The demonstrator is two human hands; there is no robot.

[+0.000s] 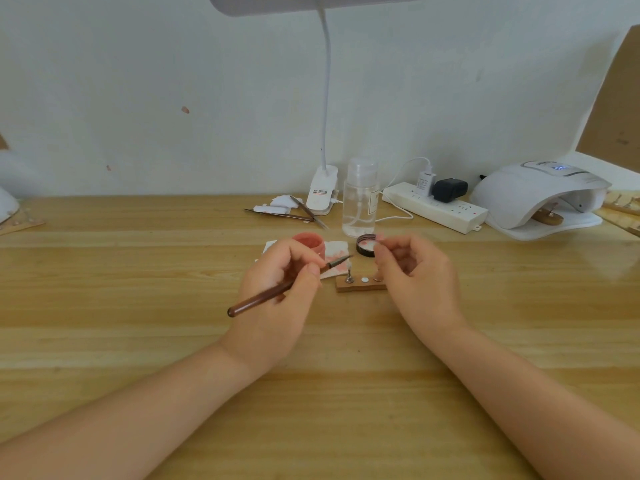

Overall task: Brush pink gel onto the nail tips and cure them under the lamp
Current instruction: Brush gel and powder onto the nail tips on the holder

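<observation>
My left hand [282, 292] grips a brown-handled brush [263, 297], its tip pointing right toward a nail tip on a metal stand [349, 273]. That stand sits on a small wooden block [360, 285]. My right hand [414, 271] pinches something small and pale between thumb and forefinger just above the block's right end; I cannot tell what it is. An open pot of pink gel [310, 243] stands behind my left hand on a stained white wipe [337, 252]. The pot's black lid [366, 244] lies beside it. The white curing lamp [540, 197] stands at the far right.
A clear pump bottle [360, 199], a clip-on desk lamp [322, 192], tweezers [280, 213] and a white power strip [436, 206] line the back of the wooden table. Another wooden block [549, 216] sits inside the curing lamp. More wooden holders lie at the right edge.
</observation>
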